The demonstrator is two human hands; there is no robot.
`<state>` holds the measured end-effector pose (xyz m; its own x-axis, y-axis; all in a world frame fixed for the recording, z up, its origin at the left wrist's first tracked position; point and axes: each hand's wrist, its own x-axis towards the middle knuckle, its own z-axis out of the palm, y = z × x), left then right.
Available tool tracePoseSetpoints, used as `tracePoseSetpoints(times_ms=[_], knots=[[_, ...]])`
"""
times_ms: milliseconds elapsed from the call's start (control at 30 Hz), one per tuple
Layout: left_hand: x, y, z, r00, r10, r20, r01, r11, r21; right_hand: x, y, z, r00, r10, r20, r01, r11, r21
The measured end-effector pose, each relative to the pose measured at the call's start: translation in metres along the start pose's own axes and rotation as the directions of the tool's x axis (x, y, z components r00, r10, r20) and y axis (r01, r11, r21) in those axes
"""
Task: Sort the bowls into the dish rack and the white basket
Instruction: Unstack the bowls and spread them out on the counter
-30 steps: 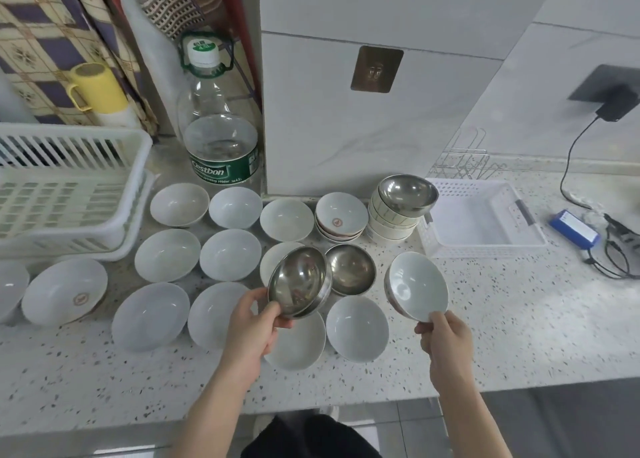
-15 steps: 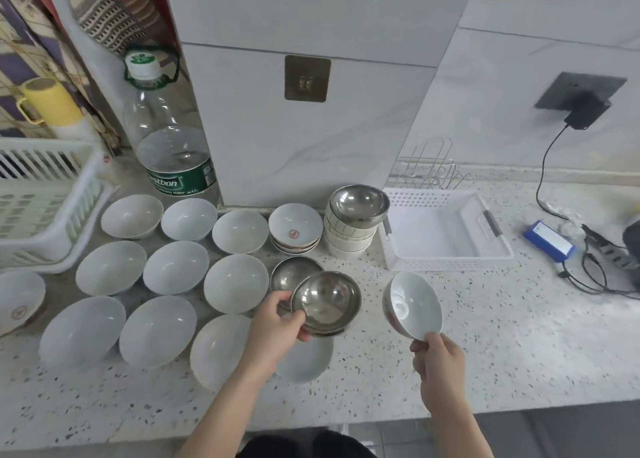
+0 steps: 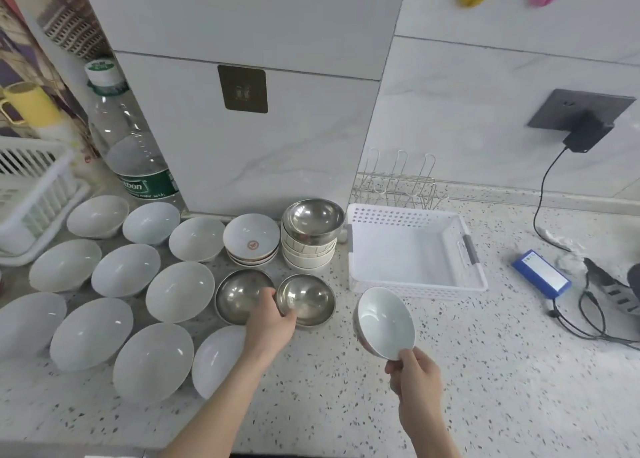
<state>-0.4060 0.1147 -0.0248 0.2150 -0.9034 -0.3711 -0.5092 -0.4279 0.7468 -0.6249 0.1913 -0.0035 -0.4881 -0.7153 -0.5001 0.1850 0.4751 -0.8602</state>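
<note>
The left hand (image 3: 268, 322) is setting down the steel bowl (image 3: 306, 299) it was holding up a second ago. The bowl is now sitting on the counter (image 3: 485, 371), and the fingers are still gripping its near rim. Another steel bowl (image 3: 239, 298) is sitting just left of it, touching. The right hand (image 3: 414, 376) is pinching a white bowl (image 3: 385, 322) by its bottom edge, tipped up in the air, same as before. Just past this hand, the white basket (image 3: 415, 286) is waiting with nothing in it, so I think the white bowl is going there. Far left, the dish rack (image 3: 33, 194) is peeking in.
</note>
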Motion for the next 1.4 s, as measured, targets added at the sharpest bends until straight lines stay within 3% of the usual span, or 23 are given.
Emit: tracePoseSetpoints(times_ms=[367,567,800,1000,1233,1400], knots=[[0.005,-0.001,0.013,0.998,-0.07,-0.001,0.07,0.993,0.098,0.007,0.013,-0.007,0.988,-0.032,0.152,0.051,0.991,-0.125],[0.001,-0.001,0.005,0.992,-0.095,0.086,0.088,0.993,0.081,0.003,0.023,-0.006,0.977,-0.025,0.213,0.067,0.979,-0.194],[-0.011,-0.013,-0.019,0.992,-0.113,0.062,0.122,0.98,-0.158,-0.004,0.031,0.002,0.919,-0.013,0.395,0.161,0.925,-0.344],[-0.024,-0.029,-0.039,0.978,-0.211,0.007,0.184,0.836,-0.517,-0.006,0.037,0.02,0.827,0.006,0.562,0.305,0.835,-0.459],[-0.037,-0.041,-0.047,0.965,-0.252,-0.073,0.161,0.791,-0.59,-0.007,0.038,0.036,0.769,0.025,0.638,0.385,0.78,-0.494],[-0.038,-0.045,-0.058,0.968,-0.244,-0.067,0.161,0.799,-0.579,-0.008,0.04,0.038,0.788,0.013,0.615,0.38,0.775,-0.504]])
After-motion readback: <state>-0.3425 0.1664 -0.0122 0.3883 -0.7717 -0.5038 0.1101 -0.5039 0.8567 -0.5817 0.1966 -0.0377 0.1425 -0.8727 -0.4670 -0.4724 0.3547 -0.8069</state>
